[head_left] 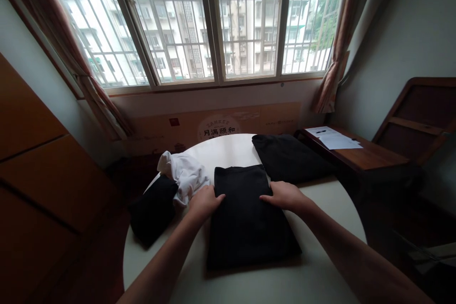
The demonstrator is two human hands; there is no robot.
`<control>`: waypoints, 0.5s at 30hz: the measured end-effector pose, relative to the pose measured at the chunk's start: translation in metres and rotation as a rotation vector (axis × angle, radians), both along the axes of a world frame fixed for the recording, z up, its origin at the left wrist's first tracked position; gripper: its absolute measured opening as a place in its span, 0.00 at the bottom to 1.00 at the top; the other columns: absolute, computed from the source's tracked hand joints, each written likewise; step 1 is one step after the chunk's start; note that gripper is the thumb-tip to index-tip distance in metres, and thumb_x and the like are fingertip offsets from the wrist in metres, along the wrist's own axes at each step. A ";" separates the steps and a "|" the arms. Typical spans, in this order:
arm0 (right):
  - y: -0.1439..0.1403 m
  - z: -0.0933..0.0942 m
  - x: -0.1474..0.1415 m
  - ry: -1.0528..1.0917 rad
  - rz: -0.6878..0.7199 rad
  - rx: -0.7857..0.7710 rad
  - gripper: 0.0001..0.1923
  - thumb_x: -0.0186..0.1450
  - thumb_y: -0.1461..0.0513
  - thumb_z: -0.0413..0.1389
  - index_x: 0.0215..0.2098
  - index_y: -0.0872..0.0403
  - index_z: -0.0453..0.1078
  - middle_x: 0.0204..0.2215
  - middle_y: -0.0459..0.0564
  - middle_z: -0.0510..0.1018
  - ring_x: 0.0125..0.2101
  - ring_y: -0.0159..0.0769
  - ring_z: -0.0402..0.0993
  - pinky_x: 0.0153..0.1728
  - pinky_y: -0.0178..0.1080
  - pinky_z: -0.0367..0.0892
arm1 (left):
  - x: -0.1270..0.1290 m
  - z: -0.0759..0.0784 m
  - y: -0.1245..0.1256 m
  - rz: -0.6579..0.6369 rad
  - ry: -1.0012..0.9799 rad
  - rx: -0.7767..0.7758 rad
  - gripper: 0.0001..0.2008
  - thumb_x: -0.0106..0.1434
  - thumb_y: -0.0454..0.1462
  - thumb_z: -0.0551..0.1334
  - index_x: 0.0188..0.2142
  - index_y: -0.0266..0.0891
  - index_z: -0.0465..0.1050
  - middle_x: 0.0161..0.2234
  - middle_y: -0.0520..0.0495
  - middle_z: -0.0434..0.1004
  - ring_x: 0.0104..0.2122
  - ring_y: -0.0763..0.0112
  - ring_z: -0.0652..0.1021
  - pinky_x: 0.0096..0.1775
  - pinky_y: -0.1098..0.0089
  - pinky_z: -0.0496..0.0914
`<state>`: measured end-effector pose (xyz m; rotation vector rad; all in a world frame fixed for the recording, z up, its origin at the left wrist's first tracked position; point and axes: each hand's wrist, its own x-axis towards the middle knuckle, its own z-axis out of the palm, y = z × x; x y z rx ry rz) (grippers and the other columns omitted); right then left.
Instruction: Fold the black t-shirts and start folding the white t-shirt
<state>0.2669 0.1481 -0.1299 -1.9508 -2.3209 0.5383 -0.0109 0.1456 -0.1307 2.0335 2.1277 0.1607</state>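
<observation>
Head view | folded rectangular black cloth (247,223): lower centre of frame, on round white table (228,148) | left hand (205,198), right hand (285,195): pinching its opposite side edges, thumbs on top | crumpled white cloth (188,174): left of centre

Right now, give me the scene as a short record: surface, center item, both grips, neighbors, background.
surface: round white table
center item: folded black cloth, lying on the table
left grip: at the cloth's left edge, thumb on top, other fingertips hidden
right grip: at its right edge, thumb on top, other fingertips hidden
left neighbors: crumpled white cloth; black bundle in front of it
right neighbor: second black cloth, laid flat
background: barred window; papers on a wooden side table
</observation>
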 end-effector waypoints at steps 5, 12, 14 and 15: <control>0.003 -0.015 -0.001 0.208 0.033 0.036 0.21 0.62 0.52 0.60 0.46 0.59 0.73 0.47 0.61 0.77 0.48 0.54 0.74 0.47 0.46 0.67 | 0.004 -0.001 0.013 -0.028 -0.178 0.054 0.06 0.67 0.35 0.65 0.41 0.33 0.72 0.44 0.37 0.77 0.47 0.53 0.77 0.44 0.65 0.66; 0.016 -0.027 0.002 0.651 -0.013 -0.025 0.26 0.60 0.59 0.59 0.54 0.59 0.63 0.49 0.60 0.75 0.48 0.45 0.74 0.48 0.43 0.69 | 0.007 -0.029 0.012 0.148 -0.980 0.142 0.10 0.64 0.30 0.60 0.43 0.37 0.60 0.36 0.46 0.72 0.34 0.66 0.76 0.35 0.70 0.69; 0.017 -0.028 0.002 0.750 -0.033 -0.082 0.36 0.60 0.59 0.58 0.63 0.59 0.53 0.49 0.61 0.74 0.46 0.44 0.75 0.44 0.43 0.72 | 0.008 -0.029 0.006 0.168 -1.168 0.115 0.15 0.61 0.32 0.61 0.44 0.39 0.56 0.37 0.48 0.71 0.31 0.68 0.75 0.32 0.72 0.69; 0.017 -0.027 0.002 0.803 -0.029 -0.111 0.42 0.60 0.58 0.59 0.67 0.58 0.47 0.50 0.61 0.74 0.46 0.43 0.76 0.44 0.42 0.72 | 0.009 -0.027 0.003 0.156 -1.243 0.095 0.19 0.59 0.32 0.62 0.46 0.40 0.54 0.38 0.48 0.72 0.30 0.68 0.76 0.31 0.71 0.69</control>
